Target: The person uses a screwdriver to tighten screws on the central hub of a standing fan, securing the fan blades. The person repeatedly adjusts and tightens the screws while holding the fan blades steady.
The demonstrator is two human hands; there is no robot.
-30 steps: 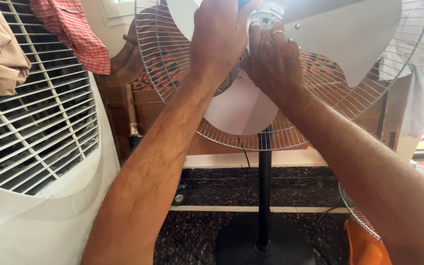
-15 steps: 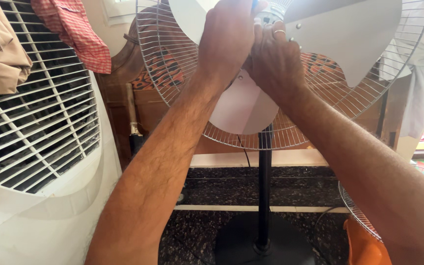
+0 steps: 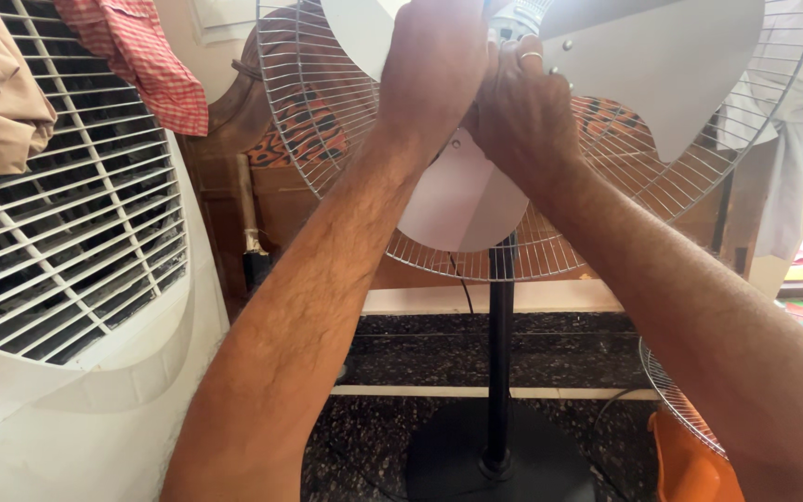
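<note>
A pedestal fan stands in front of me with its front guard off. Its white blades sit inside the rear wire guard on a black pole. My left hand and my right hand are both closed around the hub at the centre of the blades, near the top edge of the view. The right hand wears a ring. The hub itself is mostly hidden by my fingers.
A large white air cooler with louvred grille fills the left side, with cloths draped on it. The fan's black round base rests on dark speckled floor. A loose wire guard and an orange object lie at lower right.
Both hands stay on the hub; the left hand has shifted slightly right and closer around it. The fan has not visibly moved.
</note>
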